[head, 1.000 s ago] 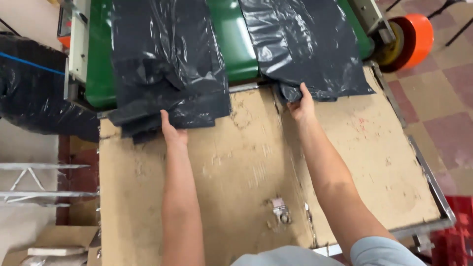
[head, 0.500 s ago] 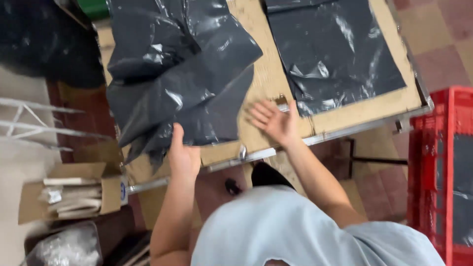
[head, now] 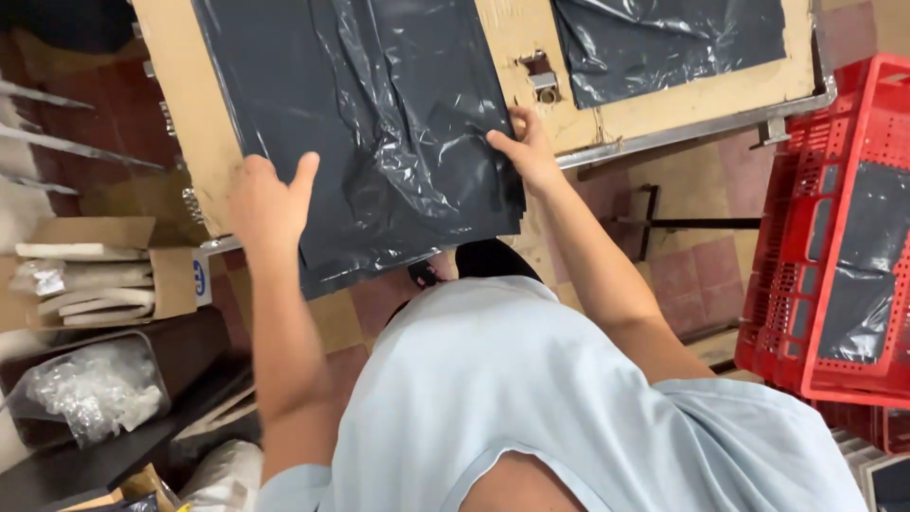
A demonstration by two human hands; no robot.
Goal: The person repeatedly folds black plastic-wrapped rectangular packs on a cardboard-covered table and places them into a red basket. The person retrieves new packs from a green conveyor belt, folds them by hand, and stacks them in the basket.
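Head view: a person in a pale blue shirt [head: 569,408] grips a stack of black plastic bags [head: 370,123] at the near edge of a cardboard-topped work table [head: 190,123]. The stack lies at about 11 o'clock in the picture and overhangs the table's edge toward the person. The left hand [head: 270,204], at 9 o'clock of the stack's lower part, clasps its left edge: the thumb points up across the top of the plastic, and the fingers curl under and out of sight. The right hand [head: 526,152], at 3 o'clock of the stack, pinches the right edge between thumb and pressed-together fingers.

Containers: at 3 o'clock a red plastic crate [head: 834,237] stands on the tiled floor with dark plastic sheeting inside. At 9 o'clock an open cardboard box [head: 104,270] holds pale rolled items. At 8 o'clock a dark bin [head: 95,389] holds crumpled clear plastic.

Around them: a second black bag [head: 664,43] lies flat on the table at 1 o'clock, well apart from the held stack. Between the two sits a small metal fitting [head: 542,81] in a cut-out. A metal rail [head: 692,133] edges the table.
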